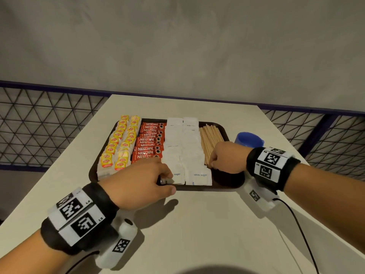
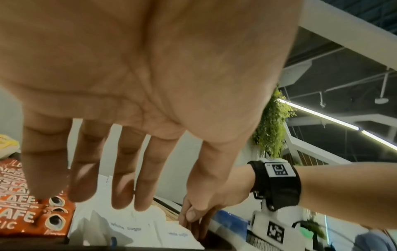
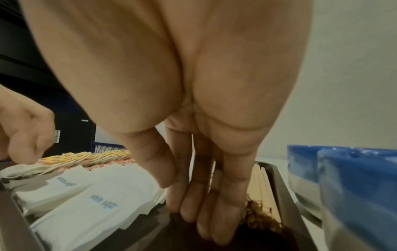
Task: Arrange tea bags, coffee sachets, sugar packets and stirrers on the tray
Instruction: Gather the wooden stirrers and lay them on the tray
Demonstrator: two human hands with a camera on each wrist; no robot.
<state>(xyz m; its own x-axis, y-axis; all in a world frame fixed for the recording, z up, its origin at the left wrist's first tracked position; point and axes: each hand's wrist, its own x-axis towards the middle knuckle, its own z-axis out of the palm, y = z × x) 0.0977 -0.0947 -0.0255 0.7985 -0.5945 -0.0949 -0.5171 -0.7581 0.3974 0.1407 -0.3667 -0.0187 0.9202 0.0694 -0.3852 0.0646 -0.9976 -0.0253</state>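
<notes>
Left hand (image 1: 144, 178) fingers straight on limp, light sugar packets (image 1: 184, 153) at tray (image 1: 229, 183) near edge; right hand (image 1: 225, 159) fingers straight, squaring stiff stirrers (image 1: 210, 139): likely best pinched mid-length.

You have one dark tray (image 1: 92, 173) on the desk (image 1: 197, 224), carrying two columns of yellow tea bags (image 1: 118, 147), one column of red coffee sachets (image 1: 150, 143), two columns of white sugar packets (image 1: 183, 147) and one bundle of wooden stirrers (image 1: 209, 137); individual pieces overlap too much to count. One blue cup (image 1: 249, 139) stands beside it.
</notes>
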